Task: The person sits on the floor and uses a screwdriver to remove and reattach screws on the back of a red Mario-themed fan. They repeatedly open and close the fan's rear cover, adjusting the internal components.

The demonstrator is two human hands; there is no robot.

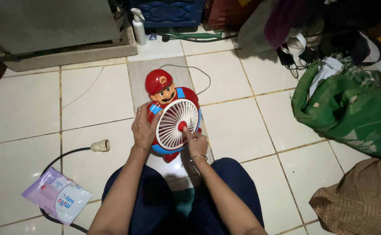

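My left hand (143, 130) clasps the left edge of the toy fan (173, 117), a red-capped cartoon figure with a white round grille, which stands on the tiled floor (242, 126) at twelve o'clock from my knees. My right hand (196, 143) grips nothing; its index finger presses the red hub of the grille. A wipes packet (57, 196) lies at eight o'clock, a green cloth bundle (347, 109) at three, a spray bottle (139, 27) at eleven.

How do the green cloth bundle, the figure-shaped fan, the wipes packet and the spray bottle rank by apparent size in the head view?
1. green cloth bundle
2. figure-shaped fan
3. wipes packet, nearer the camera, so unsure
4. spray bottle, farthest away
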